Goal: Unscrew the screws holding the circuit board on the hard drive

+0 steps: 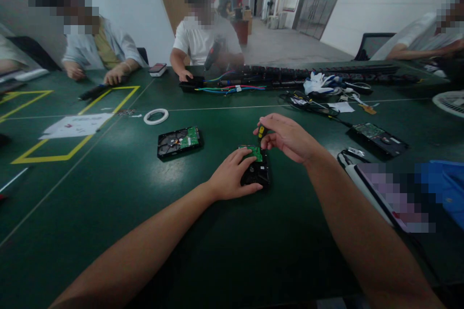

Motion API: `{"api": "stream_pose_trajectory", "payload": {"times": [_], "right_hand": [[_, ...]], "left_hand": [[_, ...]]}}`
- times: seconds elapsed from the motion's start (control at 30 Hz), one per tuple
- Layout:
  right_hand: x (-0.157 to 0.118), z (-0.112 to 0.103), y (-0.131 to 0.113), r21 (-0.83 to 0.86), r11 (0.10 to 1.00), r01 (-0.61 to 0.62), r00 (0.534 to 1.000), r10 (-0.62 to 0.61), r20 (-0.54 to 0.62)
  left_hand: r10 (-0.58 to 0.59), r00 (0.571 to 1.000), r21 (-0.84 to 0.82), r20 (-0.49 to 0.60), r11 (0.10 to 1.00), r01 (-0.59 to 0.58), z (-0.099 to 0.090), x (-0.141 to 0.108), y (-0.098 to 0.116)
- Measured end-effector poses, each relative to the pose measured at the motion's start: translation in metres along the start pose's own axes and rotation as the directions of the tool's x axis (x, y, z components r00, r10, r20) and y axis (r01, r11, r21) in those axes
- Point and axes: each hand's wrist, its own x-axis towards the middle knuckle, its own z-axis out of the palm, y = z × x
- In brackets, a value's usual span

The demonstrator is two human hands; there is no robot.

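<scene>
A black hard drive (261, 174) with a green circuit board lies flat on the table before me. My left hand (232, 174) rests across it from the left, fingers over the board and thumb along the near end, gripping it. Above the drive's far right corner, my right hand (284, 136) is closed round a small screwdriver (261, 131) with a yellow and black handle. The screwdriver points downward; its tip is too small to make out. A second hard drive (179, 142) sits to the left, untouched, with its circuit board facing up.
Another hard drive (379, 139) and a phone (389, 198) lie at right. White tape roll (156, 116), paper (76, 125) and yellow tape markings are on the left. Cable bundles (232, 88) and white gloves (319, 84) stretch across the back. Several people sit around the table.
</scene>
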Motion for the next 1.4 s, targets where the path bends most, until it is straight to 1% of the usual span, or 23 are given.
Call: {"api": "stream_pose_trajectory", "payload": {"times": [0.13, 0.27, 0.5, 0.67, 0.73, 0.87, 1.0, 1.17, 1.27, 1.4], "right_hand": [[0.0001, -0.0021, 0.0013, -0.066, 0.997, 0.034, 0.999, -0.033, 0.005], [-0.0007, -0.0025, 0.0007, -0.087, 0.995, 0.051, 0.999, -0.051, 0.007], [0.0, -0.004, 0.0, -0.119, 0.992, 0.051, 0.994, -0.061, -0.089], [0.0006, -0.0052, -0.0006, -0.164, 0.984, 0.073, 0.992, -0.088, -0.088], [0.0001, -0.0038, -0.0015, -0.162, 0.985, 0.066, 0.993, -0.08, -0.082], [-0.0015, -0.0002, -0.0033, -0.096, 0.995, 0.03, 0.999, -0.033, -0.031], [-0.0034, -0.0008, -0.004, -0.085, 0.996, 0.004, 0.999, -0.007, -0.04], [-0.0035, -0.0036, -0.0028, -0.145, 0.989, 0.034, 0.999, -0.039, -0.029], [-0.0025, -0.0028, -0.0021, -0.153, 0.987, 0.054, 0.997, -0.062, -0.049], [-0.0024, -0.001, -0.0032, -0.14, 0.989, 0.044, 0.996, -0.054, -0.068]], "left_hand": [[0.005, 1.0, 0.011, 0.001, 1.0, -0.005, 0.0008, 0.0001, -0.0008], [0.008, 1.0, 0.015, 0.002, 1.0, -0.008, 0.0005, 0.0001, -0.0008], [0.008, 1.0, 0.015, 0.006, 1.0, -0.008, -0.0007, -0.0003, -0.0005], [0.003, 1.0, -0.007, -0.002, 1.0, -0.003, -0.0004, -0.0002, -0.0002], [0.003, 1.0, -0.008, -0.003, 1.0, -0.003, -0.0006, 0.0, 0.0001], [0.005, 1.0, 0.001, 0.004, 1.0, -0.005, -0.0011, 0.0002, 0.0004], [0.006, 1.0, -0.006, 0.004, 1.0, -0.006, -0.0009, 0.0, 0.0001], [0.001, 1.0, -0.009, 0.002, 1.0, -0.001, -0.0009, -0.0001, 0.0001], [0.003, 1.0, -0.001, 0.003, 1.0, -0.003, -0.0008, -0.0001, -0.0002], [0.0, 1.0, 0.012, 0.004, 1.0, 0.0, 0.0002, -0.0003, -0.0009]]}}
